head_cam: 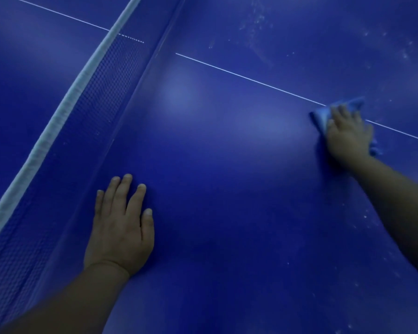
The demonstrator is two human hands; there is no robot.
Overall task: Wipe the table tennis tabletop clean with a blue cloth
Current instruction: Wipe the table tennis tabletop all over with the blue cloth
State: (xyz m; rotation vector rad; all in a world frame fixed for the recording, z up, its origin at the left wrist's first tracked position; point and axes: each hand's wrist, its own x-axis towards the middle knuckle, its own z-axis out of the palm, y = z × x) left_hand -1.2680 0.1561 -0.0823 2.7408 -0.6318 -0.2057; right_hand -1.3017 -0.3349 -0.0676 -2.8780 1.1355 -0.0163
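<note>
Left hand (pixel 121 225) is closest, palm down flat on the blue counter (pixel 227 189) with fingers (pixel 127 186) spread, holding nothing, right beside the net (pixel 82 112) with its white top band. Right hand (pixel 348 136) sits farther out, pressing a crumpled light blue cloth (pixel 320 116) down right on the white centre line (pixel 251 79). Whitish smudges and specks (pixel 258 22) show beyond that line. No readable writing anywhere.

- Table tennis tabletop (pixel 227 189): deep glossy blue, with pale whitish specks and smears toward the far right corner.
- Centre line (pixel 251 79): thin, white.
- Net (pixel 111 75): dark blue mesh, white band on top.
- Cloth (pixel 322 116): lighter blue.
</note>
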